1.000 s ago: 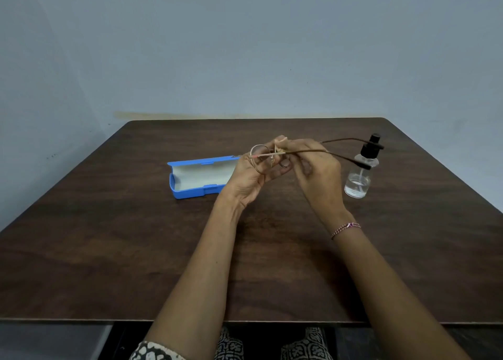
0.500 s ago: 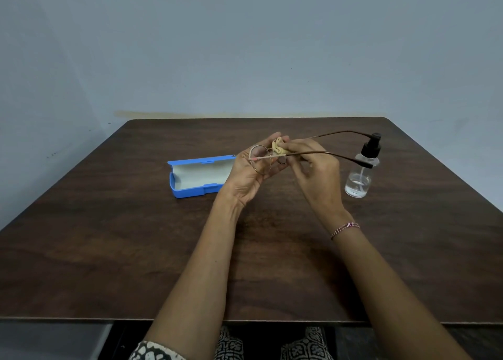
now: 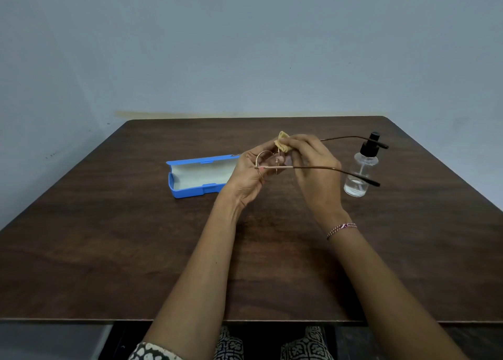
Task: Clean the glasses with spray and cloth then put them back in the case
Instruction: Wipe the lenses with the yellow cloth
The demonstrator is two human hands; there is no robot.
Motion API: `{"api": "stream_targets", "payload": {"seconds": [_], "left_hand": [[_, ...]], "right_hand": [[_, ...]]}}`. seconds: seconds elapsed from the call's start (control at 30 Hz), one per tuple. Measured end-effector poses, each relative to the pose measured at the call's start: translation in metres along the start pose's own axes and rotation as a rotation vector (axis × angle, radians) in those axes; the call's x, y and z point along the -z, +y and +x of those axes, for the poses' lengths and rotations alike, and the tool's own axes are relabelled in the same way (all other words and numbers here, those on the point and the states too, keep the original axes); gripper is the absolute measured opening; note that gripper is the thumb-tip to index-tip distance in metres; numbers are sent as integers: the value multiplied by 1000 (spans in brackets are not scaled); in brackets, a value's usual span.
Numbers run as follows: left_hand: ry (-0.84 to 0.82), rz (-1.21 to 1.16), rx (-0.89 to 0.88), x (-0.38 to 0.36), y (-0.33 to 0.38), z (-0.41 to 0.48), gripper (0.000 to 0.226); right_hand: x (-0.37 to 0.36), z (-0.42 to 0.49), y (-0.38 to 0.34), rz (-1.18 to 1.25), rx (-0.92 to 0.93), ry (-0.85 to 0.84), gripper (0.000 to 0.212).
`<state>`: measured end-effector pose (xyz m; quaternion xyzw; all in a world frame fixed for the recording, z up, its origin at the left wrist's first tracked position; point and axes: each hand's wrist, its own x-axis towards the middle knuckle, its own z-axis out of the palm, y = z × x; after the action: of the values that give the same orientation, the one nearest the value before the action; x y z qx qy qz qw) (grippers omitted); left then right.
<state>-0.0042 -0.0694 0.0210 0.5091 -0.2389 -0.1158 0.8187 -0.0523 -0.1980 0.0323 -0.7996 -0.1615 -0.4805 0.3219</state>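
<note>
Thin gold-rimmed glasses (image 3: 276, 166) are held by the left hand (image 3: 246, 177). The small yellow cloth (image 3: 282, 143), pinched by the right hand (image 3: 315, 174), is now raised higher, and wiping is judged unfinished.

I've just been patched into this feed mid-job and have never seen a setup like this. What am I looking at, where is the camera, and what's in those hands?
There is no machine here: a person works with two bare hands. The single view comes from a camera worn on their head, looking forward and down, so both arms reach in from the bottom. The left hand holds the glasses by the front, with the temples open and pointing right. The right hand, which has a bracelet on its wrist, pinches a small yellow cloth by the lenses. On the dark wooden table, an open blue case lies to the left. A clear spray bottle with a black pump stands upright to the right. The glasses are not yet back in the case.
</note>
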Motion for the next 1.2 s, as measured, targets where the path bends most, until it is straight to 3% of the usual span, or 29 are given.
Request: {"api": "stream_targets", "payload": {"seconds": [0.1,0.33,0.5,0.6,0.63,0.77,0.97,1.1,1.2], "left_hand": [[57,23,-4,-4,3,0,45],[71,-90,-71,-1,4,2,32],[91,-158,-77,-5,13,-1,61],[129,-161,-109,-5,13,-2,20],[133,-151,-112,-4,12,-3,17],[109,-153,-113,-2,10,0,33],[112,-208,-138,3,6,4,25],[88,-215,-119,4,3,5,57],[84,-210,-104,4,2,5,64]], "right_hand": [[-1,1,-1,-29,2,-7,29],[-1,-1,2,-6,-3,-73,24],[-2,0,3,93,68,-93,26],[1,1,5,85,88,-96,23],[1,1,6,58,88,-92,23],[0,0,7,-6,81,-78,24],[-1,-1,-2,44,173,-87,22],[0,0,6,40,98,-62,20],[0,-1,8,18,71,-51,20]]}}
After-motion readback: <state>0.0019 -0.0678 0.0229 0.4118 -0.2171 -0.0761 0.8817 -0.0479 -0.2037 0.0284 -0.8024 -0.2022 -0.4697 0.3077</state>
